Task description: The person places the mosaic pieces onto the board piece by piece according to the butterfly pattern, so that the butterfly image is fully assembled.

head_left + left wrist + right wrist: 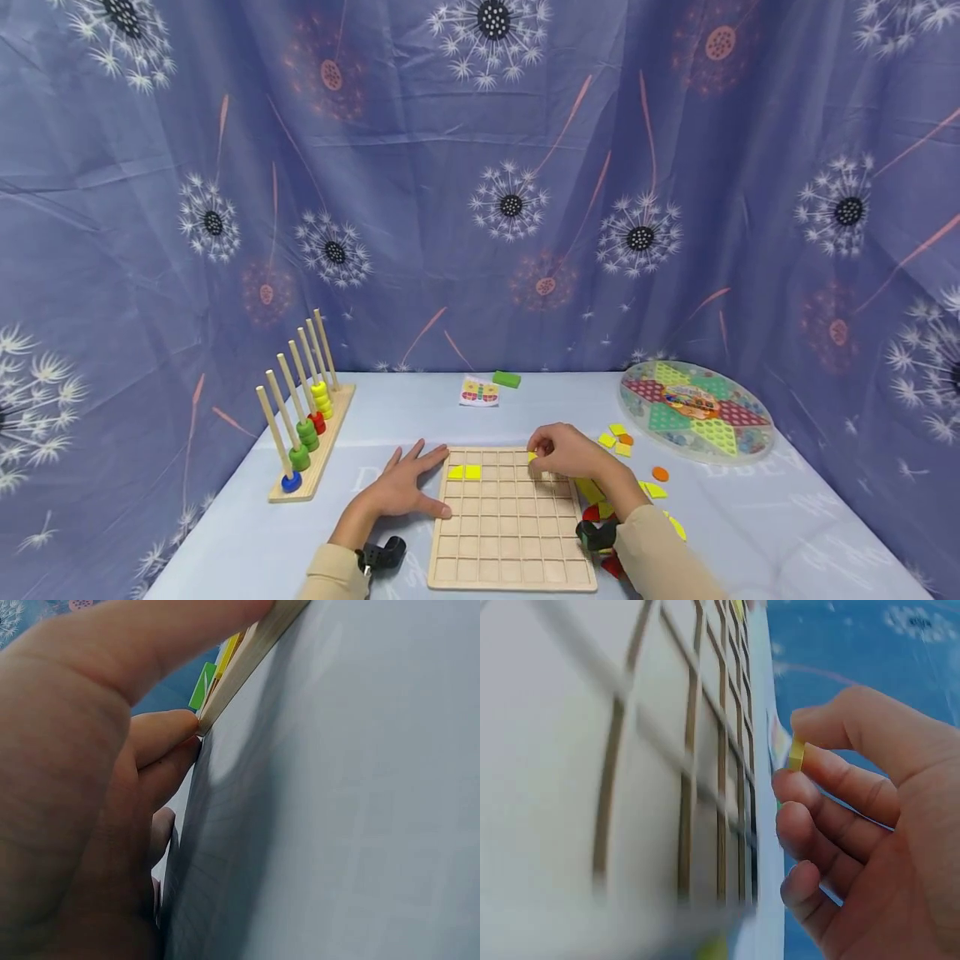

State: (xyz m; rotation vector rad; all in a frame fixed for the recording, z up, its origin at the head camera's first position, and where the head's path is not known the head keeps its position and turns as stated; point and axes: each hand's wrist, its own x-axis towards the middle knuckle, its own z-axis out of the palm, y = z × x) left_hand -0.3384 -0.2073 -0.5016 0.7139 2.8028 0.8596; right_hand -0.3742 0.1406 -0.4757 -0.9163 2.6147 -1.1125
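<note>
A wooden grid board (pixel 495 550) lies flat at the front middle of the table. Two yellow tiles sit side by side in its second row near the left: one curved-edged tile (pixel 455 472) and one square tile (pixel 473 472). My left hand (pixel 401 487) rests at the board's left edge, fingers spread and thumb touching the rim. Above the board's upper right cells, my right hand (pixel 566 452) pinches a small yellow tile (pixel 796 756) between thumb and fingertips. The tile's full shape is hidden by the fingers.
Loose yellow, orange and red tiles (pixel 652 490) lie right of the board, partly under my right arm. A wooden peg stand with coloured beads (pixel 330 417) is at left. Behind are a pattern card (pixel 479 392), a green block (pixel 506 379) and a round star-patterned game board (pixel 697 412).
</note>
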